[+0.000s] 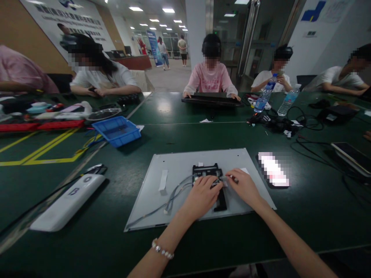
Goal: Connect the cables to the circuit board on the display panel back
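A grey metal panel (176, 162) lies flat on the green table (203, 247) in front of me. A black circuit board (206, 170) sits on it, with thin grey wires (174, 193) running off to the left. My left hand (201, 197) rests on the board, fingers curled and pressing down on it. My right hand (245, 187) is closed in a pinch on a small thin tool (233, 178) whose tip points at the board's right edge. A pearl bracelet (162, 250) is on my left wrist.
A phone (272, 170) lies right of the panel, a white power bank (68, 200) to the left, a blue tray (117, 130) further back. Cables, a black device and water bottles (265, 94) crowd the far right. Several people sit across the table.
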`<state>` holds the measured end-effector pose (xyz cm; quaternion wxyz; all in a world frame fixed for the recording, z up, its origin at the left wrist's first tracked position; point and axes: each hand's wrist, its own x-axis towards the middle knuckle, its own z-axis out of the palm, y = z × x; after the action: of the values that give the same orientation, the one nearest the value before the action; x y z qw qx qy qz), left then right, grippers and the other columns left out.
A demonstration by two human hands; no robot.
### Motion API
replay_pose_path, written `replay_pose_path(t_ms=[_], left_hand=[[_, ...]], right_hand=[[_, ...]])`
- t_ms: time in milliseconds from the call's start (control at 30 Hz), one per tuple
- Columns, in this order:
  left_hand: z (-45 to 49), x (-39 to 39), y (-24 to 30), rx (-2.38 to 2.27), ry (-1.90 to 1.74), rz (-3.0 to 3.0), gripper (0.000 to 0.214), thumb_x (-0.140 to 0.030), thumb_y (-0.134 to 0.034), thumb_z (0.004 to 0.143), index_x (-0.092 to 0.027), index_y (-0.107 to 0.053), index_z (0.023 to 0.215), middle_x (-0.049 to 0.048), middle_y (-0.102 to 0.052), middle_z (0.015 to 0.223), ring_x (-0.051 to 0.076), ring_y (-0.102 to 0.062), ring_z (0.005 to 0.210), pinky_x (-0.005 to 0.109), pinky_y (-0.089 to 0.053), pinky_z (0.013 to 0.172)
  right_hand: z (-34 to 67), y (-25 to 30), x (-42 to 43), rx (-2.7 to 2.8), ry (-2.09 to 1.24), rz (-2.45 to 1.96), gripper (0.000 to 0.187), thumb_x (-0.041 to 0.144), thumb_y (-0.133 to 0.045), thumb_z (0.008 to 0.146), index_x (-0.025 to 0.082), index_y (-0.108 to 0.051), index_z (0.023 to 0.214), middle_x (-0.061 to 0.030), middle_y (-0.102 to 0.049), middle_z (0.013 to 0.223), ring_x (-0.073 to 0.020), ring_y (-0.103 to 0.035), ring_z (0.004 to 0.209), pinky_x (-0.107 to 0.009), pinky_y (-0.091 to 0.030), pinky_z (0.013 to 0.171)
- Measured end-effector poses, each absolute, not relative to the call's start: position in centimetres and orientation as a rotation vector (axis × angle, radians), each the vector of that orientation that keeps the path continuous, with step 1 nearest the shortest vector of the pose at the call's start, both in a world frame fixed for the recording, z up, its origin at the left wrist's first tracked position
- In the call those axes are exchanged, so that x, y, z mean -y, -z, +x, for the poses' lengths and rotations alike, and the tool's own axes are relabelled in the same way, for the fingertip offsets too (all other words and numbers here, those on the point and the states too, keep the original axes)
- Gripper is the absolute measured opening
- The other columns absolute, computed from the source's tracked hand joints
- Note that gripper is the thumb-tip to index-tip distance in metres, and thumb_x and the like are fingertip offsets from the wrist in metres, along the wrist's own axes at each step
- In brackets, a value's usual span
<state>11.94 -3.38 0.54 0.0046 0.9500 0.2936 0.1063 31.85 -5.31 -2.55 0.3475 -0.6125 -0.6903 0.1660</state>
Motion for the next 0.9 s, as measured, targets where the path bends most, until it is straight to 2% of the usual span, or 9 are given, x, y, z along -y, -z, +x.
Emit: replay_pose_path(t_ms=[400,500,600,733,900], left_hand=[[11.7,3.4,-1.0,-0.901,-0.35,2.939,0.035,-0.021,-0.046,0.09,-0.022,-0.046,0.125,0.009,-0.049,0.125,0.024,-0.046,0.115,0.043,-0.036,0.097],[11.1,2.8,-1.3,-0.922,-0.454,2.864,0.037,-0.026,-0.047,0.091,-0.022,-0.044,0.127,0.0084,-0.049,0.127,0.024,-0.045,0.116,0.043,-0.036,0.098],[8.9,0.6,-1.9,-1.131,-0.646,2.701,0.034,-0.023,-0.041,0.093,-0.019,-0.045,0.127,0.0081,-0.05,0.125,0.022,-0.045,0.116,0.039,-0.037,0.098],[3.6,-3.0,-2.2,-1.463,-0.81,2.465,0.031,-0.024,-0.045,0.087,-0.016,-0.054,0.115,0.0087,-0.055,0.113,0.022,-0.053,0.102,0.039,-0.041,0.095],[-1.3,-4.2,-1.0,-1.498,-0.601,2.246,0.043,-0.029,-0.05,0.079,-0.019,-0.051,0.121,0.0087,-0.049,0.12,0.015,-0.058,0.077,0.032,-0.049,0.078]], right_hand=[[32.9,3.2,4.5,1.679,-0.376,-1.621,0.021,0.021,-0.046,0.088,0.02,-0.064,0.099,-0.006,-0.063,0.096,-0.0183,-0.058,0.083,-0.032,-0.046,0.076],[33.0,3.3,4.6,1.667,-0.376,-1.612,0.021,0.022,-0.046,0.088,0.02,-0.064,0.098,-0.0056,-0.063,0.095,-0.0179,-0.058,0.082,-0.031,-0.046,0.075],[33.2,3.5,4.6,1.666,-0.388,-1.607,0.02,0.023,-0.046,0.088,0.02,-0.064,0.096,-0.0057,-0.063,0.094,-0.018,-0.058,0.083,-0.031,-0.045,0.074],[33.2,3.4,4.8,1.687,-0.412,-1.615,0.021,0.023,-0.046,0.088,0.019,-0.064,0.096,-0.0057,-0.063,0.094,-0.0177,-0.058,0.081,-0.03,-0.045,0.073],[33.1,2.9,5.0,1.713,-0.406,-1.613,0.02,0.022,-0.046,0.088,0.02,-0.064,0.095,-0.0053,-0.064,0.093,-0.0178,-0.058,0.082,-0.031,-0.045,0.074]])
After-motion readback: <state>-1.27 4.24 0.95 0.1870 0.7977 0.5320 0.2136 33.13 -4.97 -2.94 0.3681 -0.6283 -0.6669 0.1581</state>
